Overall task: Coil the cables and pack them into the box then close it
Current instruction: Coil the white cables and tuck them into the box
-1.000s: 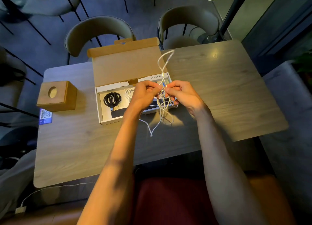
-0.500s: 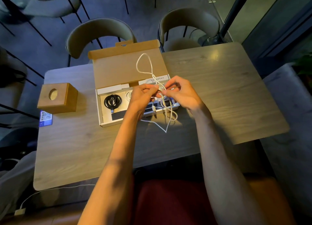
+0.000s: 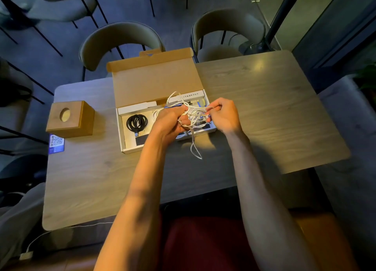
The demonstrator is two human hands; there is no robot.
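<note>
two hands point(image 3: 221, 116) grip one white cable point(image 3: 196, 148); one black coil point(image 3: 137, 122) boxed.

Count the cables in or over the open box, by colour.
Black: 1, the black cable coiled in the box.
White: 2, the held cable tangled between left hand and right hand; the white coil in the box, partly hidden.
Total: 3.

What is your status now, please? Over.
Left hand and right hand both grip the white cable above the open box. Cable in loose, tangled loops, one end hanging. Black cable lies coiled inside.
</note>
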